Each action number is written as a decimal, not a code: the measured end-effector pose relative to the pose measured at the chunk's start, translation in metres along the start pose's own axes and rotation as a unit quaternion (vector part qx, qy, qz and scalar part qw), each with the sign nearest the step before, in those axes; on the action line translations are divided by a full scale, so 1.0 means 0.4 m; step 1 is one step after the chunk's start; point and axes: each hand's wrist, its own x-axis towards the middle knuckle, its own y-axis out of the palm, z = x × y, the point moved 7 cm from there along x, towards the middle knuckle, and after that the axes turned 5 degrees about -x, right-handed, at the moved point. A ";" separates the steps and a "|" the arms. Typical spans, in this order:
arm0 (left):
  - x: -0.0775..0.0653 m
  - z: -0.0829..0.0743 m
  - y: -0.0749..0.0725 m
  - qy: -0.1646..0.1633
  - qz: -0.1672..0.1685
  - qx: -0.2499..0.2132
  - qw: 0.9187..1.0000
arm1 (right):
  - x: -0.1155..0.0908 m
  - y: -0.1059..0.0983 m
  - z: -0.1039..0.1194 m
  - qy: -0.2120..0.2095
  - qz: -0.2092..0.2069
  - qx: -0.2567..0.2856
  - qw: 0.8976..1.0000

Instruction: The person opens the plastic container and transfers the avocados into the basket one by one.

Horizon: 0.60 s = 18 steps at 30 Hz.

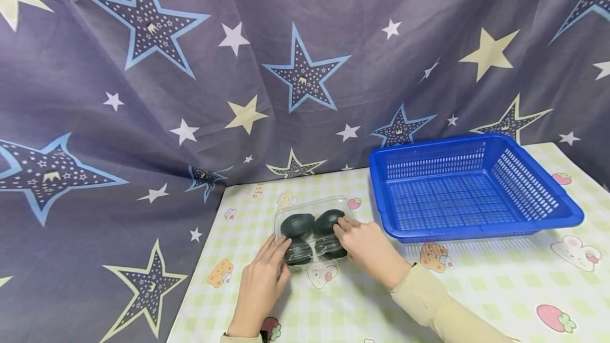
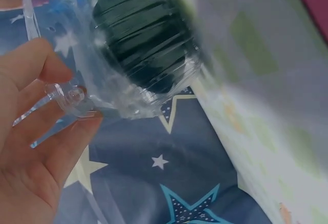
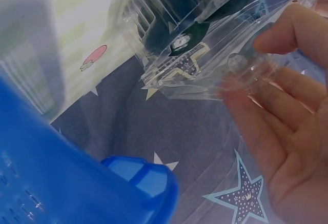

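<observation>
A clear plastic clamshell box (image 1: 310, 203) lies on the table near its far edge, with several dark green oval fruits (image 1: 297, 225) inside that look like avocados. My left hand (image 1: 262, 282) is at its near left corner; in the left wrist view, thumb and fingers pinch a clear plastic edge with a round snap (image 2: 76, 95). At the box's right side is my right hand (image 1: 366, 245). The right wrist view shows its thumb and fingers pinching another snap corner (image 3: 238, 65) of the box. Ribbed plastic covers the nearer fruits.
A blue plastic basket (image 1: 476, 229) with slotted walls stands to the right of the box. Pale checked cloth with cartoon prints covers the table (image 1: 381, 311). Behind it hangs a dark curtain (image 1: 305, 136) patterned with stars.
</observation>
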 end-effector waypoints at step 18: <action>0.023 0.010 -0.062 0.022 -0.044 -0.018 0.999 | 0.011 -0.034 -0.025 0.015 -0.028 0.043 0.999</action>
